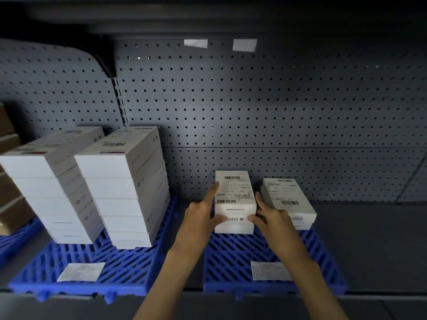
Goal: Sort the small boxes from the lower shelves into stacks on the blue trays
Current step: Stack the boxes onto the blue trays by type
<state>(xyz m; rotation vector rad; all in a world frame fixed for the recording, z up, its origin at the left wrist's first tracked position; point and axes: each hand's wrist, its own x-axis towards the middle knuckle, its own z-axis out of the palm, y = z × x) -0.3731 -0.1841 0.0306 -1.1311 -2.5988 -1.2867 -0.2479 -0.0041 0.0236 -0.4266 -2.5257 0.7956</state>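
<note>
A short stack of white labelled boxes [234, 199] stands on the right blue tray [272, 255]. My left hand [201, 215] holds its left side, forefinger along the top edge and thumb on the front. My right hand [270, 215] holds its right side, thumb on the front face. A second low stack of white boxes [288, 199] sits just to the right on the same tray. On the left blue tray [92, 269] stand two tall stacks of white boxes [53, 188] [124, 188].
A grey pegboard wall [254, 112] backs the shelf. Paper labels [80, 271] [265, 270] lie on the front of each tray. Brown cartons [9, 197] stand at the far left on another blue tray. Grey shelf surface [369, 245] runs to the right.
</note>
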